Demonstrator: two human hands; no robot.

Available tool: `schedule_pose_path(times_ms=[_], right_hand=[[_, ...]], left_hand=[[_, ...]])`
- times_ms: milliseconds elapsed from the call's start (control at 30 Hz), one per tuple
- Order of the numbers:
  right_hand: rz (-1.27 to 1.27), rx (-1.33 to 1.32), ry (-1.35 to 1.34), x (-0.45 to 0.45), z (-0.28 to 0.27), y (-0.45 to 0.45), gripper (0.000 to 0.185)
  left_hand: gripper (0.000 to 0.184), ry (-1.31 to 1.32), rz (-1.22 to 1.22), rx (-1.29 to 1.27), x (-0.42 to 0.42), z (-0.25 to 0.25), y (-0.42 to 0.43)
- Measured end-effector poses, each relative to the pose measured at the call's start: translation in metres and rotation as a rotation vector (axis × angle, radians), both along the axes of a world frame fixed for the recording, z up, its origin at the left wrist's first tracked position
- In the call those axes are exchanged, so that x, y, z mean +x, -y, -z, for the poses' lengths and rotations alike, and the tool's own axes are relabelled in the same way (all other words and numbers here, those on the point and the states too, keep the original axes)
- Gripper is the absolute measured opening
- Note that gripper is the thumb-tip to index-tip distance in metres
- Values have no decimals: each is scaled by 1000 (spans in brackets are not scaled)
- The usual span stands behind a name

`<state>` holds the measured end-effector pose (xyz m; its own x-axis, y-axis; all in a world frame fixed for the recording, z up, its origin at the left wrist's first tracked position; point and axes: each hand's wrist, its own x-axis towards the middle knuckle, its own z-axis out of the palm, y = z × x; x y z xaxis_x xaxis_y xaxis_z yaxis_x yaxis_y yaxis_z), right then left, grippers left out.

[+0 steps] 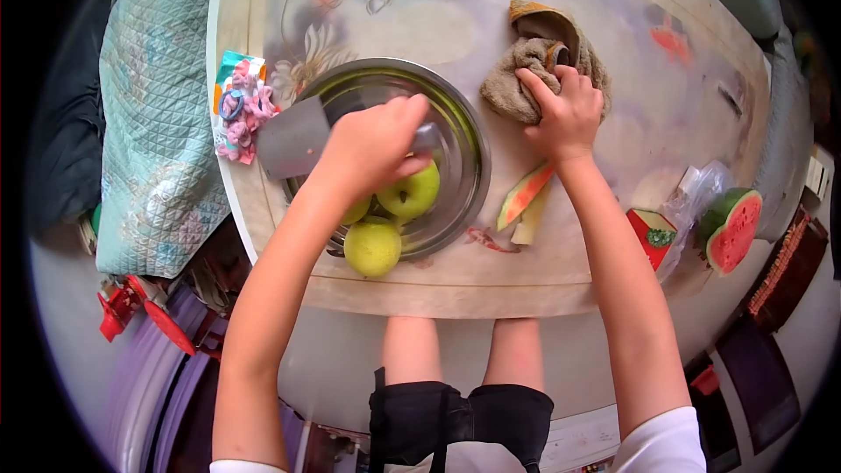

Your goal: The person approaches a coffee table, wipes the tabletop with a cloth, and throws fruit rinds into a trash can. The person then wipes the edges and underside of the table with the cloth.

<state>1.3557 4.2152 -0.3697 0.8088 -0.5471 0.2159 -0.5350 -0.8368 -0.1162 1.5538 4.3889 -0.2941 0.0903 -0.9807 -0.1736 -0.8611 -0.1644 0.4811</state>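
Observation:
My left hand is closed around the handle of a cleaver, whose wide grey blade points left across the rim of a round metal basin. Green apples lie just below that hand: one apple inside the basin, another apple at its near edge, and a third partly hidden by my wrist. On the right, my right hand grips a crumpled brown towel on the table. Beneath my right wrist lie watermelon rind strips.
A cut watermelon, a clear plastic bag and a red box are at the right. Pink hair ties lie at the table's left edge. A quilted cover hangs beyond it.

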Motion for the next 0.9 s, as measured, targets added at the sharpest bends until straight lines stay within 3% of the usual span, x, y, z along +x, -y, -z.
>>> schedule_pose_path(times_ms=[133,267,300,433,500,667,800,900], right_hand=[[-6,53,4,0,-4,4,63],[58,196,33,-1,-18,9,60],[76,195,41,-5,-24,9,60],[454,476,240,-22,-64,-4,51],[688,672,435,-35,-75,-9,47],[815,670,661,-59,-90,-17,50],[661,722,666,-53,-123,-34,55],[623,688,647,-51,-114,-43,58]], left_hand=[[11,-103,-125,-470,23,-61,-32],[7,-185,-568,-606,35,-144,-60],[8,-246,-563,-639,39,-164,-64],[20,-625,-679,-815,39,-214,-77],[20,-786,-679,-872,37,-219,-77],[27,-1170,-751,-1003,9,-187,-45],[29,-1103,-698,-987,-35,-166,-11],[30,-976,-641,-938,-61,-163,11]])
